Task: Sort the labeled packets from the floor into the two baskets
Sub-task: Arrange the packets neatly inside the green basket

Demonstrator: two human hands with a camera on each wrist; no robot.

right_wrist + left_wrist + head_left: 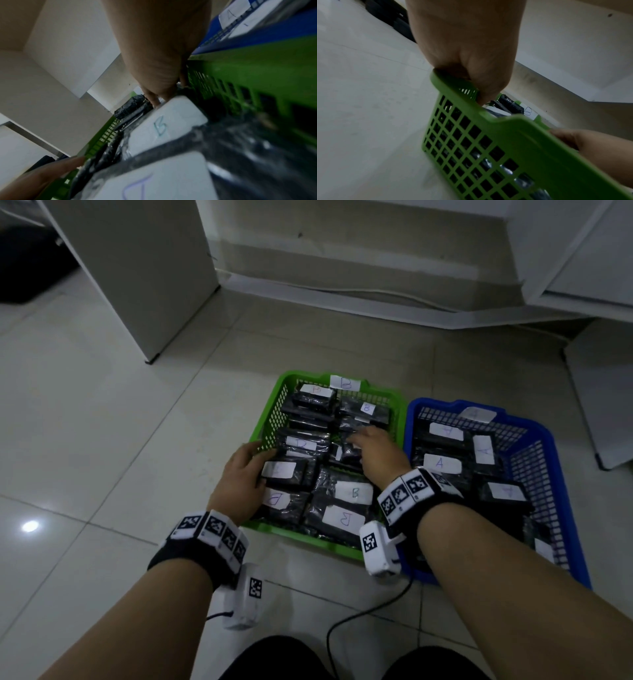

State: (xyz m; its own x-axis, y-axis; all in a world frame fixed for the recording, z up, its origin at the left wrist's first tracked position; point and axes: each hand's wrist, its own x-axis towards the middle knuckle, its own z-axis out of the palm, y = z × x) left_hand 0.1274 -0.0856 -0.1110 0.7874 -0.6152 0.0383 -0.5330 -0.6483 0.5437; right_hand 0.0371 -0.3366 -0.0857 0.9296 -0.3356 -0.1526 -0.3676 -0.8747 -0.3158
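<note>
A green basket (301, 537) holds several black packets with white labels marked B (354, 493). To its right, a blue basket (442, 405) holds packets marked A (440, 463). My left hand (239, 474) reaches over the green basket's left wall (522, 135). Its fingers and thumb curl round the left end of a labelled packet (284, 474). My right hand (376, 453) is inside the green basket, fingers down on the packets in the middle. In the right wrist view the fingers (154, 100) dip behind a B packet (163, 128), so their tips are hidden.
A white cabinet panel (137, 268) stands on the floor at the back left, and white furniture (599, 405) at the right. A black cable (359, 618) runs across the tiles near my knees. Bare tile floor (102, 440) lies left of the baskets.
</note>
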